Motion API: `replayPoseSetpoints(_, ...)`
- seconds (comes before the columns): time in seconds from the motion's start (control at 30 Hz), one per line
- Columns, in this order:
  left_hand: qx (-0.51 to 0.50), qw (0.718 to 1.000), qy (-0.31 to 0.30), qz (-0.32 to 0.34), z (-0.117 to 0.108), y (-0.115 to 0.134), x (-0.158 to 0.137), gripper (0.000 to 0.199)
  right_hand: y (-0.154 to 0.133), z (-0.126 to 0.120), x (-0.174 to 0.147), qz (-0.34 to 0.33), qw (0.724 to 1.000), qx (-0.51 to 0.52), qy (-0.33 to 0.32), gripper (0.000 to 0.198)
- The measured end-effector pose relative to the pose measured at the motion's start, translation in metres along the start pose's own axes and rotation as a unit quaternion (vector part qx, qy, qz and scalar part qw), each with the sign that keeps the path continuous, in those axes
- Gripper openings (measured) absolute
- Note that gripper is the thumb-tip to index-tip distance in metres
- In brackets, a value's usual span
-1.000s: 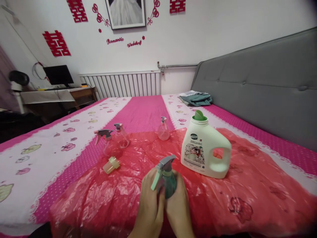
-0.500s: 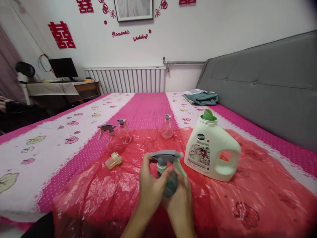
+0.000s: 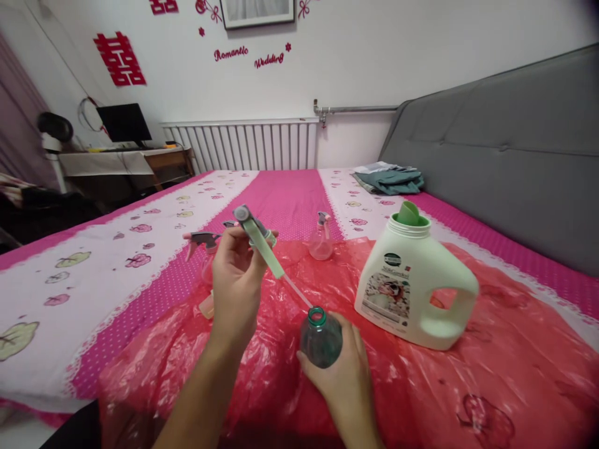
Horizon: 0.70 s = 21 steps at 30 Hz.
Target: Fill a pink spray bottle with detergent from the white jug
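Raised to the left, my left hand (image 3: 239,265) is closed on a grey and pale green spray trigger head (image 3: 259,240). Its thin dip tube (image 3: 298,290) slants down to the right, the tip close to the bottle's mouth; whether it is inside or just behind the rim I cannot tell. My right hand (image 3: 344,368) wraps round a dark green, see-through bottle (image 3: 321,340) from the right, low over the red plastic sheet (image 3: 276,368). The bottle's neck is uncovered. To the right stands a pale green detergent jug (image 3: 397,287), uncapped, with a green spout in its opening.
A pink spray bottle (image 3: 321,240) stands behind on the sheet. Another pink sprayer (image 3: 204,240) and a yellowish cup-like cap (image 3: 206,305) are partly hidden behind my left hand. Folded clothes (image 3: 390,179) lie by the grey headboard (image 3: 496,156).
The trigger head has come off the green bottle. My left hand has lifted it up and left, with the tube drawn out, while my right hand keeps the bottle low.
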<state>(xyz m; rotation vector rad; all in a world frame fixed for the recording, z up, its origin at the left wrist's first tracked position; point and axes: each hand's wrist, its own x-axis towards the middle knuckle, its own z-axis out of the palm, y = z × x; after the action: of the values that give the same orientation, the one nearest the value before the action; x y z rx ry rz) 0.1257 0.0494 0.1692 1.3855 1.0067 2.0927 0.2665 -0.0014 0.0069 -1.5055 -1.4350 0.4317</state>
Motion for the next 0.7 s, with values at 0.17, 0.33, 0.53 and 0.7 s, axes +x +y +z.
replayPoseSetpoints(0.17, 0.055, 0.998, 0.005, 0.030, -0.014, 0.003, 0.005, 0.033, 0.003, -0.003, 0.004, 0.016, 0.999, 0.026, -0.012, 0.070)
replayPoseSetpoints(0.33, 0.209, 0.971, -0.089, 0.073, -0.052, -0.014, 0.021, 0.024, 0.008, -0.009, 0.010, 0.068, 0.994, 0.074, -0.037, 0.074)
replayPoseSetpoints(0.53, 0.394, 0.824, -0.395, 0.094, -0.073, -0.054, 0.026, 0.017, 0.008, -0.012, 0.013, 0.088, 0.990, 0.101, -0.044, 0.083)
replayPoseSetpoints(0.7, 0.398, 0.734, -0.542, 0.093, -0.073, -0.074, 0.014, 0.018, 0.005, -0.017, 0.014, 0.130, 0.983, 0.113, -0.056, 0.083)
